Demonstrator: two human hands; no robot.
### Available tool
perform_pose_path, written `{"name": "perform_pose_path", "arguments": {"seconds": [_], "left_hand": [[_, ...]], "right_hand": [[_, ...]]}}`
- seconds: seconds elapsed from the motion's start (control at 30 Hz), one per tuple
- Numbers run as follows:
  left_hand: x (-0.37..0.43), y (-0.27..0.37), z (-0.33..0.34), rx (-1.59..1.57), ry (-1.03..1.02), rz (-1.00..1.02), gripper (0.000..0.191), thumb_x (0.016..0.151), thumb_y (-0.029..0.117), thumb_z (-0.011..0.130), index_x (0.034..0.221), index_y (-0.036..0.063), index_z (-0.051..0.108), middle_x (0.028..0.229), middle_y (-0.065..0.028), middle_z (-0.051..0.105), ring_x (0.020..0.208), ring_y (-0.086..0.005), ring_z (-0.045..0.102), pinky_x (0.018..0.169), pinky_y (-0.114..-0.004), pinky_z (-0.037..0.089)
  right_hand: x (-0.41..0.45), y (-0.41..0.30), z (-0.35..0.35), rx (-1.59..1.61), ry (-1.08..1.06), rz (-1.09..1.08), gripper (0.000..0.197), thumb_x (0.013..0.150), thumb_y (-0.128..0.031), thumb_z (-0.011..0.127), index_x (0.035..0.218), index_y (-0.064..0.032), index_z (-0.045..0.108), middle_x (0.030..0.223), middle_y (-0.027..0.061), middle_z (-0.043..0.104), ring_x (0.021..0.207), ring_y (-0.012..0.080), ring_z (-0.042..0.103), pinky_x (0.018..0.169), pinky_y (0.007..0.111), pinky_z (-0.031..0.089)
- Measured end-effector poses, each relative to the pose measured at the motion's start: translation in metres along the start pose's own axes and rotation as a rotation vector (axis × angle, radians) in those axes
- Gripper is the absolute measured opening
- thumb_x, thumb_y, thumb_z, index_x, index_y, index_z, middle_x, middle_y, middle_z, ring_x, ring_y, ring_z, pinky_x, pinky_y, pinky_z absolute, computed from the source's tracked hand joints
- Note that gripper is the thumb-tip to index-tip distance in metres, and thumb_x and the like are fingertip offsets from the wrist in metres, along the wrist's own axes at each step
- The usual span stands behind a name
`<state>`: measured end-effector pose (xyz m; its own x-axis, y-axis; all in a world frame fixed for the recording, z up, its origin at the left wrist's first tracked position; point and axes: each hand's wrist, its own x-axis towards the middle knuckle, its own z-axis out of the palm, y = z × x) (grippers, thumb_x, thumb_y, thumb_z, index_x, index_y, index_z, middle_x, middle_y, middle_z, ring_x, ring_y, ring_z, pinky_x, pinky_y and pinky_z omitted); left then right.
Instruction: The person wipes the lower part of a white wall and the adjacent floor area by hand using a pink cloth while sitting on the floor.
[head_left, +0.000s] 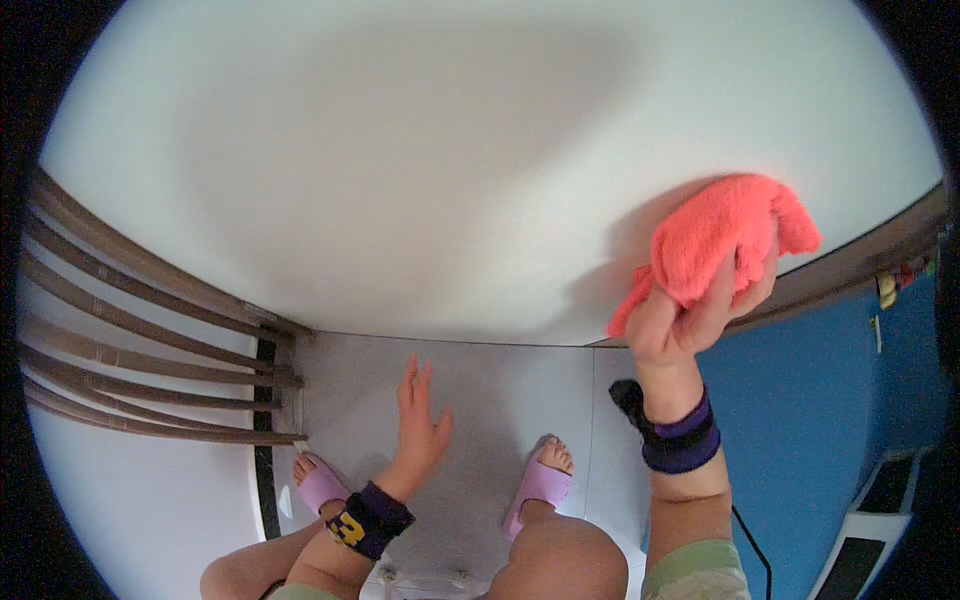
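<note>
My right hand (697, 315) grips a bunched coral-pink cloth (712, 232), which lies against a large smooth white surface (420, 172) near its right edge. Part of the cloth hangs out on both sides of my fingers. My left hand (423, 424) is held below the white surface's near edge, over the grey floor, fingers apart and holding nothing. Dark wristbands sit on both wrists.
Brown slatted rails (150, 360) stand at the left against a pale wall. A blue surface (795, 405) lies at the right, with a white-and-black object (862, 525) on its far side. My feet, in pink slippers (541, 484), rest on the grey tiled floor (480, 397).
</note>
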<state>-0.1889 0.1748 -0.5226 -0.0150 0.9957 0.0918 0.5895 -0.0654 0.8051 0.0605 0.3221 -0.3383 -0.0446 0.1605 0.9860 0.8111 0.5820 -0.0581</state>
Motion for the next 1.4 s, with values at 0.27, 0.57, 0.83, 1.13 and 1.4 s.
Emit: {"name": "perform_pose_path", "arguments": {"seconds": [0.27,0.57,0.83,1.13,1.4], "left_hand": [[-0.001,-0.027,0.010,-0.023,0.045,-0.040,0.073,0.078,-0.001,0.061,0.145,0.0081,0.033,0.153,-0.0193,0.021,0.139,-0.0394,0.025,0.112,-0.046,0.027],[-0.026,-0.031,-0.005,-0.005,0.032,-0.144,0.073,0.076,-0.001,0.063,0.143,0.0078,0.035,0.153,-0.0167,0.021,0.140,-0.0368,0.024,0.113,-0.044,0.027],[-0.021,-0.033,-0.004,-0.107,0.110,-0.075,0.069,0.078,0.001,0.060,0.142,0.0033,0.034,0.152,-0.0196,0.023,0.138,-0.0404,0.026,0.112,-0.047,0.027],[-0.017,-0.054,0.007,-0.165,0.103,-0.077,0.066,0.077,0.001,0.060,0.139,0.0024,0.038,0.150,-0.0209,0.025,0.137,-0.0399,0.027,0.111,-0.046,0.027],[-0.025,-0.065,-0.011,-0.147,0.139,-0.184,0.065,0.076,0.001,0.061,0.138,0.0027,0.040,0.150,-0.0187,0.027,0.137,-0.0390,0.027,0.111,-0.045,0.028]], "right_hand": [[-0.174,-0.068,0.078,0.254,-0.979,-0.407,0.043,0.083,-0.020,0.055,0.126,-0.0230,0.060,0.125,-0.0048,0.059,0.115,0.0135,0.053,0.095,0.033,0.043],[-0.238,-0.069,0.072,0.468,-1.147,-0.368,0.042,0.083,-0.016,0.052,0.124,-0.0183,0.061,0.129,-0.0020,0.055,0.116,0.0156,0.051,0.095,0.037,0.043],[-0.036,-0.056,0.016,-0.042,-0.446,-0.348,0.031,0.070,-0.011,0.064,0.100,-0.0141,0.071,0.119,0.0084,0.056,0.110,0.0325,0.047,0.093,0.047,0.037],[-0.228,-0.036,0.072,0.154,-1.347,-0.557,0.036,0.083,-0.028,0.059,0.118,-0.0217,0.063,0.119,-0.0011,0.057,0.116,0.0150,0.050,0.103,0.031,0.037],[-0.214,-0.065,0.066,0.418,-1.298,-0.418,0.033,0.083,-0.018,0.060,0.115,-0.0127,0.065,0.121,0.0016,0.058,0.115,0.0219,0.052,0.096,0.039,0.043]]}}
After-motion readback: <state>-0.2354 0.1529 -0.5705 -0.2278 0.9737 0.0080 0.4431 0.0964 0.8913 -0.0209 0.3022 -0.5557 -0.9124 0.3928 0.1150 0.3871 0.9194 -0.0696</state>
